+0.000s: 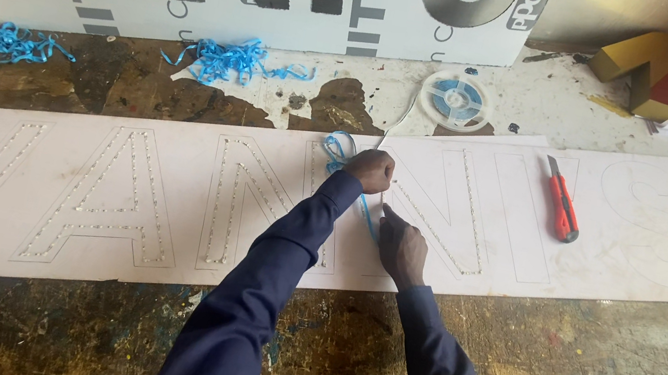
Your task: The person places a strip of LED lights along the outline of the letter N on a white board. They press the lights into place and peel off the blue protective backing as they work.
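Head view, looking down on a worn, paint-stained tabletop. A long pale sign panel lies flat across it from the left edge to the right of the frame, with large letter outlines cut or scored into its face; the letters to the left and centre carry rows of small bright dots along their strokes.

Left hand, centre of frame: closed narrowly, pinching a thin strip that runs up and away toward a clear round reel lying on the tabletop at upper centre-right. A loop of blue backing film curls just left of this hand and trails down between both hands.

Right hand, just below and right of the left: fingers drawn together, fingertips pressed onto the panel at a diagonal letter stroke. Whether it grips the strip, cannot tell.

Both sleeves dark blue.

Red utility knife lies on the panel, right of centre, well apart from the hands. Heaps of blue film scraps lie on the tabletop at upper left and upper centre. A white printed board stands along the top edge. Folded gold and red card shapes at upper right.
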